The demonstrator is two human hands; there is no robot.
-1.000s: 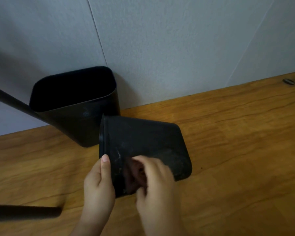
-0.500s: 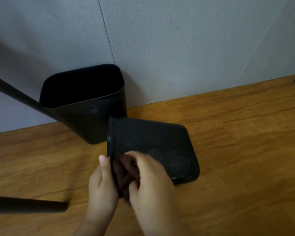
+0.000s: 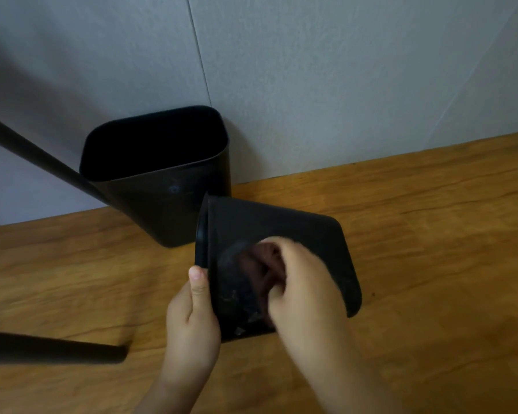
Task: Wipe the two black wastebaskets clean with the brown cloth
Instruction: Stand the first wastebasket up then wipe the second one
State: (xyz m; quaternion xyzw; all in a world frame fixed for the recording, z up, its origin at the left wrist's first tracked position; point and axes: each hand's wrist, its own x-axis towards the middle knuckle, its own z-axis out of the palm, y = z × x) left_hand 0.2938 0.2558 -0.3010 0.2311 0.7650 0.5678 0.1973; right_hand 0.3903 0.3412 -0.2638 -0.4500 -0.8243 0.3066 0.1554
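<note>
The left hand [image 3: 192, 315] steadies the near wastebasket [image 3: 296, 231], which lies on its side on the wooden floor [image 3: 416, 234], thumb along the rim and the other fingers hidden. The right hand [image 3: 305, 282] has its fingers curled around the brown cloth [image 3: 263, 264], pressing it to the upturned side. Pale specks show there, so this one looks half-cleaned at best. Behind it, against the wall [image 3: 311, 70], the second wastebasket [image 3: 162, 186] stands upright and seems yet to be wiped.
</note>
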